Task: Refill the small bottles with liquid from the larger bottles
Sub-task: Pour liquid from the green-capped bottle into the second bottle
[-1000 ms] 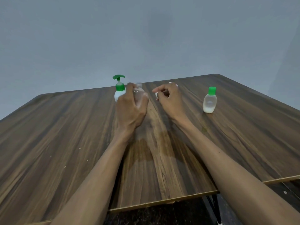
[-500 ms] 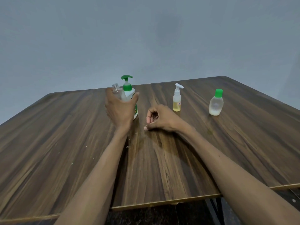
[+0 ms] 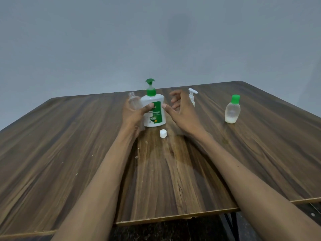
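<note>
clear plastic bottle (image 3: 134,102) in left hand (image 3: 132,115), woodgrain table (image 3: 69,145)

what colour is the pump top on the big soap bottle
Green, seen clearly in the head view: the pump top sits on the white soap bottle.

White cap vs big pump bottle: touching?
Apart. Head view shows bare wood between the white cap and the base of the big pump bottle.
</note>
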